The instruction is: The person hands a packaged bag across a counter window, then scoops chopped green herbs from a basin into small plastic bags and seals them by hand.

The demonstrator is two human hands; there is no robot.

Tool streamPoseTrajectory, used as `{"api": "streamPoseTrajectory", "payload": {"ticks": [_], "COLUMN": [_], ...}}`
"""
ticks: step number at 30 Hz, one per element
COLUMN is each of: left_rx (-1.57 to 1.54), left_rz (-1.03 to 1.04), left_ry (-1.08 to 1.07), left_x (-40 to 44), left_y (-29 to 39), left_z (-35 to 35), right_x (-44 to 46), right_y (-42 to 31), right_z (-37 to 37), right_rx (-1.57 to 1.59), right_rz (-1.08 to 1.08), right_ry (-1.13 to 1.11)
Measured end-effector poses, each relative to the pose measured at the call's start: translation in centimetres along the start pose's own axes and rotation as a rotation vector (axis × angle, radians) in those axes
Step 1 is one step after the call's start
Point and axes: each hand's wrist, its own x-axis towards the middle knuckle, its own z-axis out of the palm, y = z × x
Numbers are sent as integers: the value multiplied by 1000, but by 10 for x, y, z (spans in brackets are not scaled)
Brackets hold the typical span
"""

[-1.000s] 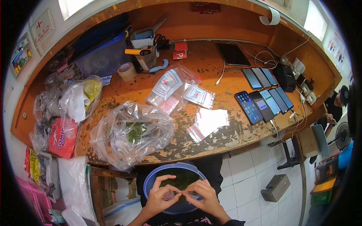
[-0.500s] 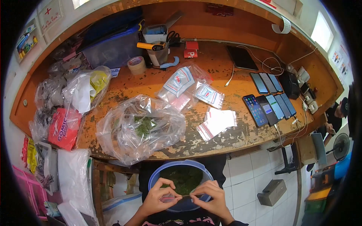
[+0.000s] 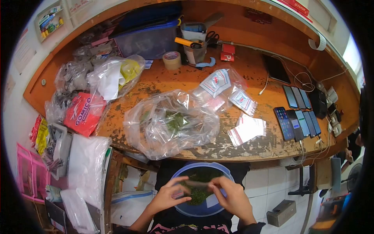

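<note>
My left hand (image 3: 168, 195) is over the near left side of a blue basin (image 3: 227, 170). Thumb and fingers are curved apart around a small clear zip bag (image 3: 177, 193) with a reddish line, partly hidden by the hand. My right hand (image 3: 232, 196) pinches the end of a thin strip (image 3: 197, 183) stretched between the hands; it looks like the bag's edge but is smeared by motion. Beneath them, dark green, moss-like plant matter (image 3: 198, 195) lies in the basin. A pale flat patch (image 3: 212, 201) shows below my right fingers; I cannot tell what it is.
On the worn wooden desk (image 3: 194, 152) lie a large clear bag (image 3: 144, 134) holding more greenery, small zip bags (image 3: 247, 130), packaged bags (image 3: 215, 84), a tape roll (image 3: 172, 60) and several phones (image 3: 283, 123). A red bag (image 3: 83, 113) and white plastic sheets (image 3: 87, 171) are at left.
The view has shifted, so the desk things appear farther right. My left fingers have spread more, and my right hand has turned, with the strip between them lifted slightly and tilted.
</note>
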Motion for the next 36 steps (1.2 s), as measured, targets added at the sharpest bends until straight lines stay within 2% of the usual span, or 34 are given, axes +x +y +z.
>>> {"api": "streamPoseTrajectory", "payload": {"ticks": [1, 2, 3, 5, 6, 7, 9, 10, 12, 13, 14, 15, 17, 19, 20, 21, 23, 25, 28, 31, 33, 36], "left_rx": [82, -85, -83, -97, -284, -282, -635, -638, -1066, -1070, -1044, -1013, -1042, -828, -799, -799, -953, -886, -727, -371, -342, -433], "left_rz": [65, -121, -122, -199, -245, -246, -174, -173, -250, -257, -118, 20, 29, -105, -213, -214, -325, -320, -272, -93, -140, -48], "left_ry": [-130, -244, -238, -82, -84, -80, 86, 88, 82, 83, -57, -195, -231, -282, -201, -208, -131, -91, -149, 95, 54, 110], "left_x": [-5, -6, -8, -12, -14, -15, -14, -11, -4, -1, 4, 8, 12, 13, 11, 11, 14, 17, 11, 11, 10, 16], "left_y": [-13, -15, -14, -11, -16, -18, -20, -18, -12, -10, -7, -5, 5, 8, 5, 3, 3, 10, 9, 7, 11, 32], "left_z": [3, 8, 13, 21, 26, 30, 37, 38, 37, 37, 38, 39, 41, 37, 37, 34, 29, 25, 25, 29, 28, 36], "right_x": [12, 25, 32, 34, 32, 31, 25, 19, 8, 3, -1, -6, -15, -19, -21, -22, -26, -27, -28, -27, -26, -26], "right_y": [-10, -24, -35, -50, -49, -47, -18, 2, 23, 27, 25, 28, 32, 28, 27, 30, 36, 44, 50, 45, 40, 37], "right_z": [0, 3, 8, 21, 24, 27, 34, 46, 66, 73, 75, 77, 78, 60, 51, 45, 34, 29, 32, 32, 31, 35], "right_rx": [0, 18, 39, 91, 116, 141, -6, -78, -62, -43, 2, 1, 148, 211, 276, 275, 280, 274, 338, 293, 249, 188], "right_rz": [-6, -221, -435, -376, -343, -311, -273, -212, -169, -125, -22, -16, -58, -4, 48, 52, 152, 142, 151, 155, 158, 142], "right_ry": [-4, 165, 334, 343, 346, 351, 14, -71, -79, -83, -84, -87, 111, 155, 196, 202, 283, 258, 326, 344, 321, 275]}}
